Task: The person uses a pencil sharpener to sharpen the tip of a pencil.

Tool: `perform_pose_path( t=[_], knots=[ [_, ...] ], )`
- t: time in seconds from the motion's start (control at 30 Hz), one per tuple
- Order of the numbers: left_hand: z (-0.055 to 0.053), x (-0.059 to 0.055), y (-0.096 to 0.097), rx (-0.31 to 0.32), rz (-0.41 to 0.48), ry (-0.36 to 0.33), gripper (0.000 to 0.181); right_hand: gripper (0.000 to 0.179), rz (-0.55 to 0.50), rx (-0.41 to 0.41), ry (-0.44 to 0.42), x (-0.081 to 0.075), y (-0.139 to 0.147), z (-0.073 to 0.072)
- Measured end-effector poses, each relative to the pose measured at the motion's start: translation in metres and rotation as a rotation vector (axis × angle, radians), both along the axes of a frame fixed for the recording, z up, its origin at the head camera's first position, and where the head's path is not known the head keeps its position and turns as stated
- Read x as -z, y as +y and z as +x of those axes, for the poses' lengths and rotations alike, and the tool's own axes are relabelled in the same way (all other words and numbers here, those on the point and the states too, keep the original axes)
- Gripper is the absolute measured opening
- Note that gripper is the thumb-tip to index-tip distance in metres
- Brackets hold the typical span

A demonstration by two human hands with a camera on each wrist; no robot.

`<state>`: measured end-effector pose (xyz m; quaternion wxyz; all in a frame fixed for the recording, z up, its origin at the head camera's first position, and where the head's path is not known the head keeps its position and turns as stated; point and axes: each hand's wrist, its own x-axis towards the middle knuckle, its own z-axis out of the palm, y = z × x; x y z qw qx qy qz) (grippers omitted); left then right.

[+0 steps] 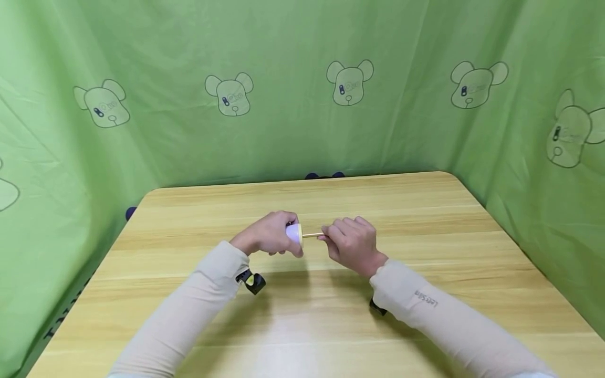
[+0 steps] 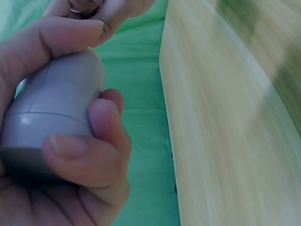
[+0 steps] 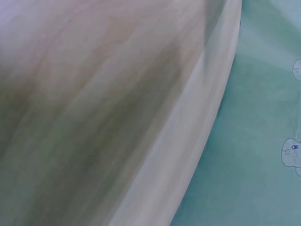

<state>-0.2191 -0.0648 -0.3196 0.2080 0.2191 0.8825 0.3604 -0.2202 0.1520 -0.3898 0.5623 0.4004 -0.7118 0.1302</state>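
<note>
My left hand (image 1: 270, 233) grips a small lavender pencil sharpener (image 1: 292, 232) with a pale yellow front rim. Up close in the left wrist view, the sharpener (image 2: 56, 96) has a smooth rounded body and a dark base in the palm. From its yellow front a thin pencil (image 1: 312, 235) runs across to my right hand (image 1: 352, 242), which pinches the other end between thumb and curled fingers. The tip inside the sharpener is hidden. Both hands are over the middle of the table, a short stretch of pencil between them. No hand shows in the right wrist view.
Beneath the hands lies a wood-grain table (image 1: 302, 315) with rounded far corners. Green curtains (image 1: 283, 142) printed with bear heads hang behind it and along both sides. A black wrist camera (image 1: 254, 282) sticks out from the left sleeve.
</note>
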Motion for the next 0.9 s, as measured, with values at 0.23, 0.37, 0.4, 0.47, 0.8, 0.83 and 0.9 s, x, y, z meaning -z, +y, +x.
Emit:
perform_pose_path(
  t=[0.23,0.37,0.4,0.47,0.8,0.83,0.9],
  knots=[
    [0.0023,0.004,-0.002,-0.013,-0.029,0.009,0.038,0.037,0.006,-0.017,-0.029,0.0015,-0.004,0.0011],
    [0.0005,0.0041,-0.0012,-0.005,-0.028,0.026,0.038,0.038,-0.002,-0.007,-0.041,0.0001,-0.0037,0.0003],
    [0.0,0.0036,-0.001,-0.005,-0.026,0.029,0.038,0.038,-0.003,-0.005,-0.046,-0.0003,-0.0036,-0.0002],
    [-0.0007,0.0023,-0.0005,-0.01,-0.028,0.032,0.037,0.038,-0.002,-0.004,-0.059,-0.0014,-0.0031,-0.0008],
    [-0.0002,0.0003,0.0012,0.0,-0.072,0.123,0.037,0.043,-0.067,0.011,-0.184,-0.0004,-0.0057,0.0037],
    [-0.0004,0.0011,0.0016,0.0,-0.08,0.157,0.037,0.044,-0.074,0.014,-0.197,-0.0005,-0.0061,0.0044],
    [-0.0008,0.0033,0.0024,-0.001,-0.089,0.226,0.037,0.045,-0.073,0.024,-0.217,-0.0019,-0.007,0.0057]
  ],
)
